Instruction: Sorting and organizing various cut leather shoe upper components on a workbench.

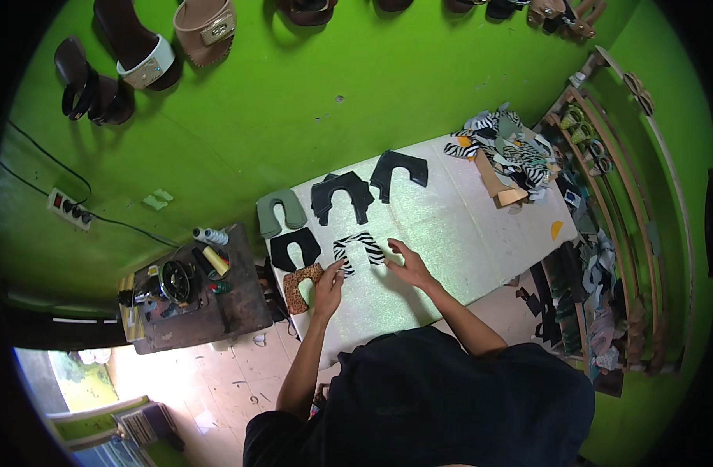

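Observation:
A zebra-striped U-shaped cut piece (363, 239), black and white, lies on the white table with its opening toward me. My left hand (329, 293) is at its lower left leg, fingers stretched out, the fingertips at or very close to the edge. By the right leg is my right hand (411, 268), its thumb and fingers spread apart with nothing between them. Left of the striped piece are a leopard-print piece (294, 289), partly behind my left hand, a black piece (283, 247) and grey-green pieces (268, 213). Farther back lie black stacked pieces (333, 191) and another black group (386, 167).
A heap of scraps (512, 152) covers the table's far right end, near a small yellow piece (556, 229). At left stands a dark worktable (244, 307) with thread spools (210, 235). A wooden rack (617, 194) lines the right wall. Sandals (150, 66) hang on the green wall.

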`<state>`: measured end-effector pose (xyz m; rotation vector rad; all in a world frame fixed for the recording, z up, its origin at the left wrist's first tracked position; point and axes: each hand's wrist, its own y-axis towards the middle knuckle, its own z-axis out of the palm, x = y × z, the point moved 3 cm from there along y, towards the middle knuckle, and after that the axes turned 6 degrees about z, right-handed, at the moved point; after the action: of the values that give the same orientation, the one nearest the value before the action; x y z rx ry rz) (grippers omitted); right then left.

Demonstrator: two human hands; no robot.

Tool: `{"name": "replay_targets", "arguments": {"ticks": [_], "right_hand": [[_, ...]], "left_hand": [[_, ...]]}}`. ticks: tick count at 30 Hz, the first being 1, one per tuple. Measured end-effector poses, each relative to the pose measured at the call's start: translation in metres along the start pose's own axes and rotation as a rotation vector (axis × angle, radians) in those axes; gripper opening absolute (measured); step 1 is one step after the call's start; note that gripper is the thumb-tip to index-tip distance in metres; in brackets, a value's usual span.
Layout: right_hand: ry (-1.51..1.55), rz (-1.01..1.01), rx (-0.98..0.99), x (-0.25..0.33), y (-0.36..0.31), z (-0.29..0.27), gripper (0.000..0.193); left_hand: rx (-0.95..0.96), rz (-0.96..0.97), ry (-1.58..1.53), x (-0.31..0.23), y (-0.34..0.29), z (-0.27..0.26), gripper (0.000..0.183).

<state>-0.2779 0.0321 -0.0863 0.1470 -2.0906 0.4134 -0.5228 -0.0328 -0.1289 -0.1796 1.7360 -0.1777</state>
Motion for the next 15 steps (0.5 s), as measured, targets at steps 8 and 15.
{"name": "replay_targets", "arguments": {"ticks": [8, 15], "right_hand": [[0.263, 0.158, -0.146, -0.009, -0.063, -0.041, 0.061], [0.364, 0.209, -0.296, -0.036, -0.126, -0.091, 0.055]], "left_hand": [[0.002, -0.042, -0.564, -0.049, -0.017, 0.041, 0.048], [0.109, -0.038, -0.545, -0.07, -0.015, 0.109, 0.05]]}}
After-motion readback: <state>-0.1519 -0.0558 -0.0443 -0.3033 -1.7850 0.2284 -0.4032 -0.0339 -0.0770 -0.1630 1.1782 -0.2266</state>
